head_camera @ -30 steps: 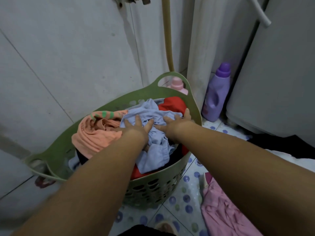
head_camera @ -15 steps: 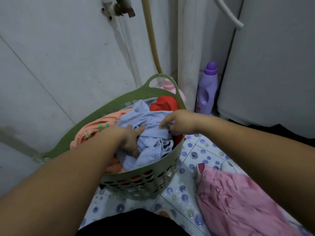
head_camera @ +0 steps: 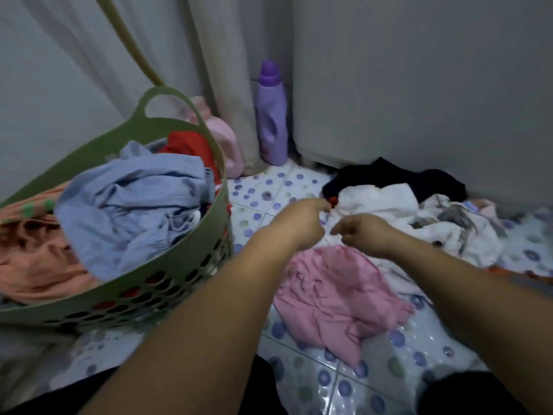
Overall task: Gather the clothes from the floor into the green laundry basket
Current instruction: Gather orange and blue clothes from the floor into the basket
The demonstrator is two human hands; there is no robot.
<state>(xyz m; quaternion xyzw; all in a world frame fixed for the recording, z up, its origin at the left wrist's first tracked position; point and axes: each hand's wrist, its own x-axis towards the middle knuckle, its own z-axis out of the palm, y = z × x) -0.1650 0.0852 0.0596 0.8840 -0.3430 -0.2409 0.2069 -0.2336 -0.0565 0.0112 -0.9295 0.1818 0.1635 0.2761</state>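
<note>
The green laundry basket [head_camera: 191,259] stands at the left, holding a light blue garment [head_camera: 131,199], an orange one [head_camera: 33,253] and a red one [head_camera: 188,142]. To its right, a pink garment [head_camera: 338,295], a white one [head_camera: 380,202], a black one [head_camera: 389,175] and a grey-patterned white one [head_camera: 457,226] lie on the dotted floor tiles. My left hand [head_camera: 299,223] and right hand [head_camera: 362,232] hover close together over the near edge of the white garment, just beyond the pink one. Their fingers are loosely curled and hold nothing that I can see.
A purple detergent bottle [head_camera: 272,121] and a pink bottle [head_camera: 224,139] stand against the back wall behind the basket. A grey appliance [head_camera: 419,85] fills the back right. A tan hose [head_camera: 128,40] hangs down the wall above the basket.
Both hands have left the blue garment in the basket and swung right, to above the clothes on the floor. The view has turned right with them.
</note>
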